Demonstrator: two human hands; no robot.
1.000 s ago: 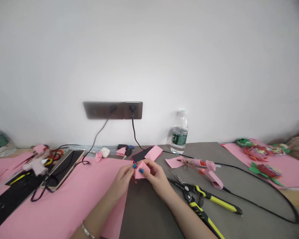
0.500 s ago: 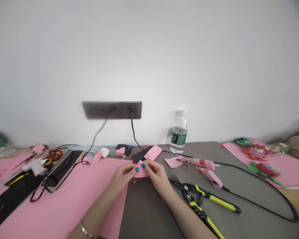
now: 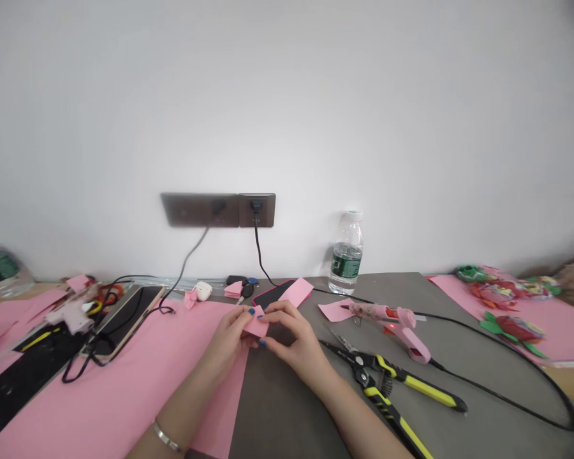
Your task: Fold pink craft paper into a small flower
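Note:
Between my hands, over the edge of the large pink sheet, is a small piece of pink paper (image 3: 257,327). My left hand (image 3: 232,331) pinches it from the left, its thumb on top. My right hand (image 3: 291,335) touches its right side with thumb and fingertips, the fingers curled round its edge. Just behind lie a pink paper strip (image 3: 297,292) and a phone with a pink rim (image 3: 273,293). To the right a pink glue gun (image 3: 397,319) rests with its tip over another pink paper piece (image 3: 335,310).
Yellow-and-black pliers (image 3: 387,376) lie right of my right forearm. A water bottle (image 3: 346,255) stands by the wall. The glue gun's black cable (image 3: 550,382) loops at the right. Paper flowers (image 3: 521,328) lie far right; a second phone (image 3: 124,322) and tangled cables lie left.
The small pink paper has turned and looks folded smaller. My right thumb has moved from its top down to its lower edge, and my right fingers have spread.

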